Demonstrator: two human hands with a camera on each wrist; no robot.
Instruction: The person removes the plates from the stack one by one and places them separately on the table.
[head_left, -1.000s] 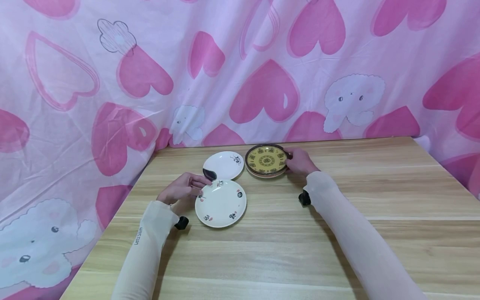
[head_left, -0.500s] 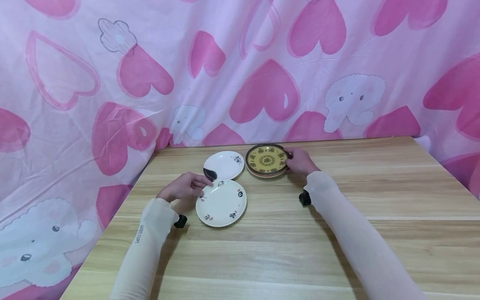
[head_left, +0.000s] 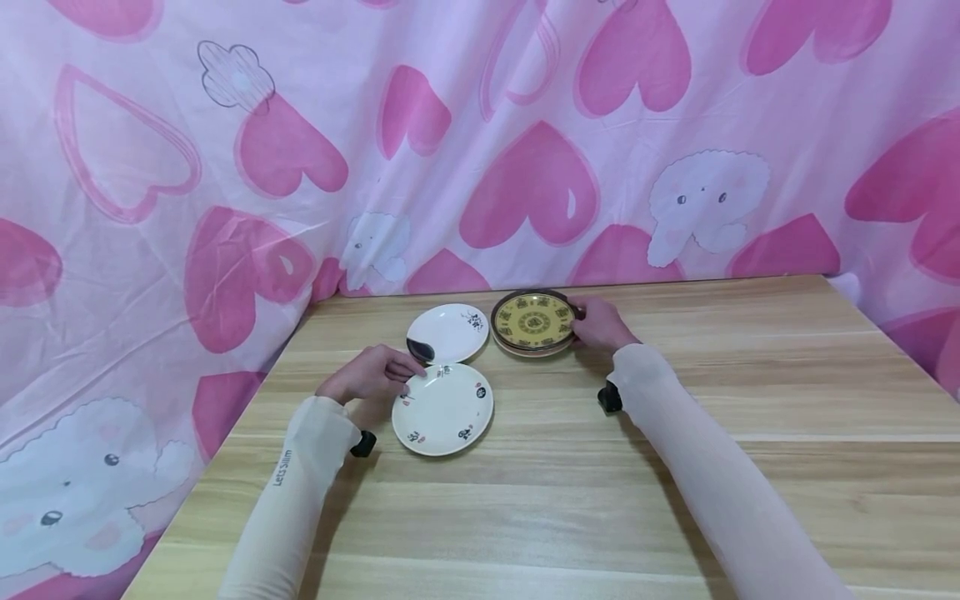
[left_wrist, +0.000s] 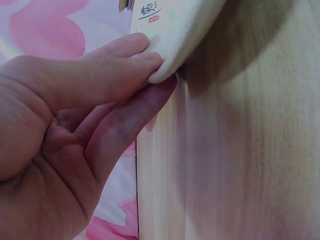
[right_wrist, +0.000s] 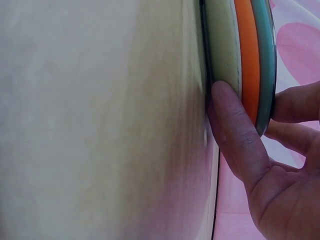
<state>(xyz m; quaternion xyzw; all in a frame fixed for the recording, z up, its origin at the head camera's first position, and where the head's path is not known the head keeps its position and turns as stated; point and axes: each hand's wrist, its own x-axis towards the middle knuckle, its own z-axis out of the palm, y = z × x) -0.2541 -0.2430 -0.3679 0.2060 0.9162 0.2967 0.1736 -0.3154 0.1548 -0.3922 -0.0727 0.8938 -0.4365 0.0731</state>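
Note:
The left hand (head_left: 371, 374) pinches the left rim of a white plate (head_left: 442, 410) with small black and red marks; in the left wrist view, fingers and thumb close on its rim (left_wrist: 172, 65). On the right, the right hand (head_left: 602, 323) grips the right edge of a plate stack topped by a yellow plate (head_left: 534, 321) with a dark rim. The right wrist view shows the stack's edges: a cream one (right_wrist: 223, 47), an orange one (right_wrist: 248, 60) and a teal one (right_wrist: 266, 65), with the thumb and fingers around them.
Another white plate (head_left: 450, 329) with a black patch lies behind the front plate and left of the stack. The wooden table (head_left: 570, 500) ends at a pink heart-patterned cloth (head_left: 420, 192) at the back and left. A black device sits at each wrist.

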